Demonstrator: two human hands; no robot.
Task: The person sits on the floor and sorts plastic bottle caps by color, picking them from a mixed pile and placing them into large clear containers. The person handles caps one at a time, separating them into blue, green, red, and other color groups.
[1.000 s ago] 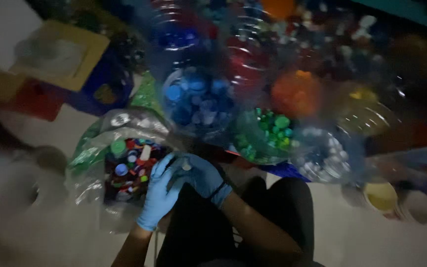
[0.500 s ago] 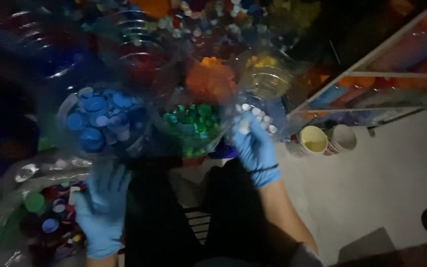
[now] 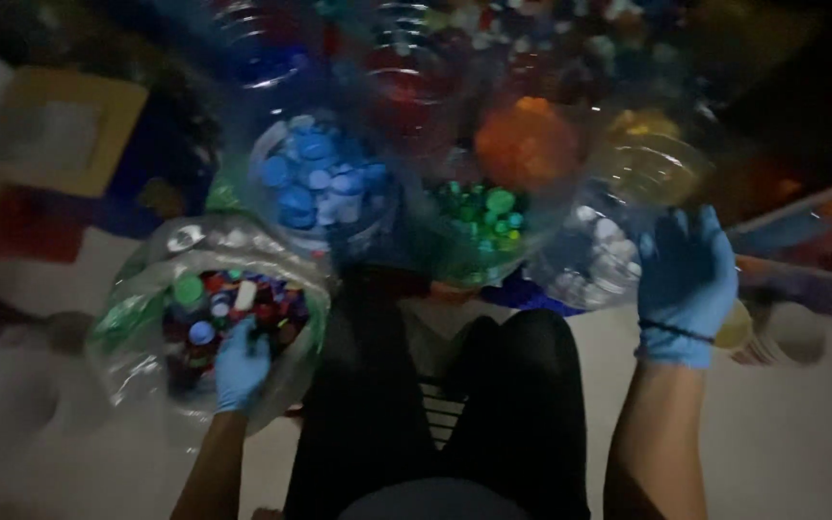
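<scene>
On the floor before the seated person's dark-clad legs (image 3: 435, 404), clear cut-off jugs stand in an arc. Biggest is the bag (image 3: 146, 318) at the left, crumpled clear plastic holding mixed caps (image 3: 233, 299) (red, blue, green, white). Next come the jug of blue caps (image 3: 325, 183), one of green caps (image 3: 479, 217), one of orange caps (image 3: 527, 144), a yellowish jug (image 3: 652, 164), and white caps (image 3: 594, 260) at the right. Right hand (image 3: 686, 279), blue-gloved, hovers beside the white caps, fingers spread, nothing in it. Left hand (image 3: 241, 364), also gloved, is sunk among the mixed caps, fingers curled; whether it grips one I cannot tell.
</scene>
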